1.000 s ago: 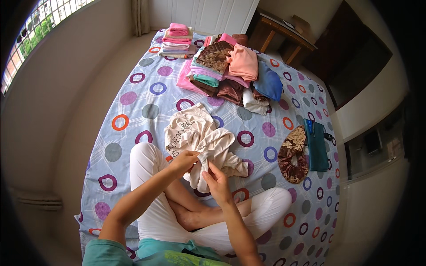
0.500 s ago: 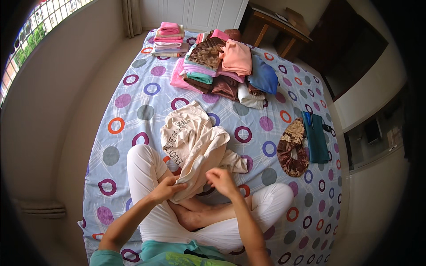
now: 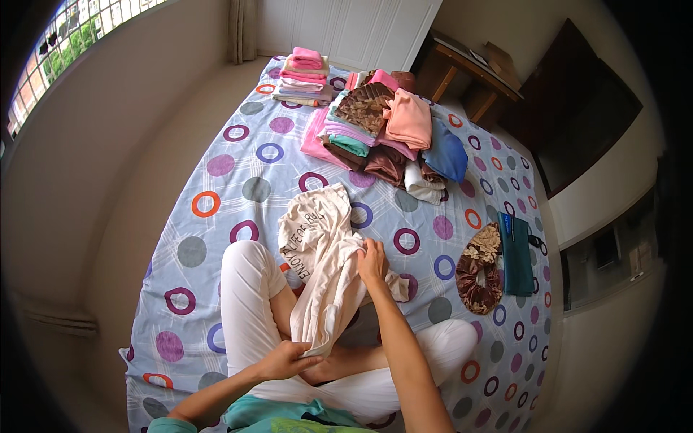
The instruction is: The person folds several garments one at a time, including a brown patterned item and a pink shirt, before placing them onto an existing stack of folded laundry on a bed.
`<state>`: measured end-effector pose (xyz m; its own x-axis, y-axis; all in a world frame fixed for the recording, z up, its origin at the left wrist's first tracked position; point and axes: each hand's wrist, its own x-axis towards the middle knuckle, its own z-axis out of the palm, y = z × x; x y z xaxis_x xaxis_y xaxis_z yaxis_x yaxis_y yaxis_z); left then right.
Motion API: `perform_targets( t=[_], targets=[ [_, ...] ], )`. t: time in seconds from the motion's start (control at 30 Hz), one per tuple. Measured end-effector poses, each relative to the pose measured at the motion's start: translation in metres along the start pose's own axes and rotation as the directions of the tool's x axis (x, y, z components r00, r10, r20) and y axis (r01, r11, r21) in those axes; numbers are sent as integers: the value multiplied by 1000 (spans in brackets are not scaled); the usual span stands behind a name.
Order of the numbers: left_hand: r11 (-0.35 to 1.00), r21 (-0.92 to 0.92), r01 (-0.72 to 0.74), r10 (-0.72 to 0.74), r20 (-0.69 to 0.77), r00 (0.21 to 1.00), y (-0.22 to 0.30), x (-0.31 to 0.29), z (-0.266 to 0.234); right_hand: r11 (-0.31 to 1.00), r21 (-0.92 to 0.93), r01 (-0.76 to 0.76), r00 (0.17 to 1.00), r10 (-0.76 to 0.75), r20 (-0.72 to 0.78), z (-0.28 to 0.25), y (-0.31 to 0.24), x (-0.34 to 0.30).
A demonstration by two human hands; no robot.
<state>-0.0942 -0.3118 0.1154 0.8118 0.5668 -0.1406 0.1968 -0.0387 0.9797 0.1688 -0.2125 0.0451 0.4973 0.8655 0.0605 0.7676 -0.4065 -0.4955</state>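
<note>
Cotton sheeting in pale blue, printed with coloured rings and dots, covers the bed, which fills most of the view and carries all the laundry. At about twelve o'clock from the person sits a loose heap of unfolded clothes in pink, salmon, brown, teal and blue, the largest share of the work still waiting, as far as one can judge. Just beyond it, at eleven o'clock, stands a neat stack of folded garments in pinks and creams, the part that looks done. At three o'clock lie a brown patterned piece and a dark teal folded item, side by side.

The cream T-shirt with dark lettering lies over the person's left knee and lap, rumpled and only partly gathered, so its fold appears barely begun. The right hand rests on the shirt's upper middle, fingers closed lightly on the cloth. The left hand, at six o'clock, pinches the shirt's lower end, fingers shut around it.
</note>
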Motion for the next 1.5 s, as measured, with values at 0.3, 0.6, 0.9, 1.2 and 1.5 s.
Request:
perform_targets(
  t=[0.3, 0.6, 0.9, 1.2, 1.5],
  targets=[
    [968, 237, -81, 76, 30, 997, 49, 6, -56, 952, -290, 101, 984, -139, -114, -58, 45, 34],
    [490, 869, -67, 424, -171, 889, 128, 109, -173, 875, -345, 340, 711, -480, -515, -277, 27, 82],
    [221, 965, 138, 896, -257, 362, 261, 149, -228, 905, -130, 406, 445, -319, -837, -427, -78, 67],
    [212, 977, -26, 695, -132, 707, 245, 135, -234, 892, -390, 227, 755, -415, -509, -404, -56, 38],
    [278, 956, -95, 791, -172, 587, 257, 111, -237, 933, -27, 360, 718, -295, -630, -416, -62, 12]
  ],
)
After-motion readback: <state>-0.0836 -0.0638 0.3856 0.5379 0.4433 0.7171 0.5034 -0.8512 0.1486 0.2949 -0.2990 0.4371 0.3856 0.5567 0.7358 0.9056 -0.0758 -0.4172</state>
